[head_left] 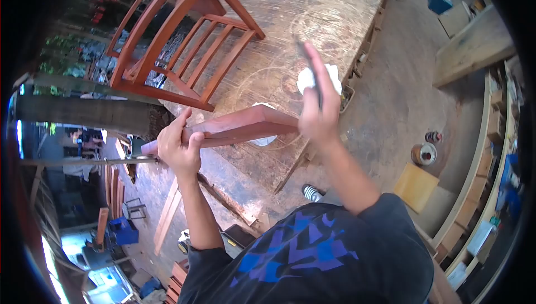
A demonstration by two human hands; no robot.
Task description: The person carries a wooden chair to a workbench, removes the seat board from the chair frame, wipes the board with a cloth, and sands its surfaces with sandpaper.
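A reddish-brown bent wooden piece (pixel 240 127) lies across the view, angled near its middle. My left hand (pixel 180 145) grips it toward its left end, thumb on the near side and a finger raised. On the other side, my right hand (pixel 322 106) is lifted close to the right end of the wood, with fingers pointing up. A thin dark flat strip (pixel 310 65) runs along those fingers, held against them; its exact kind is hard to make out. Behind that hand sits a crumpled white cloth or paper (pixel 335 77) on the worn workbench (pixel 262 78).
A reddish wooden chair frame (pixel 190 61) lies on the bench at the upper left. On the floor at right are an open can (pixel 424 154) and a yellowish board (pixel 416 187). A thick plank (pixel 474 47) leans by the shelving (pixel 469 192). Long boards (pixel 168 214) lie lower left.
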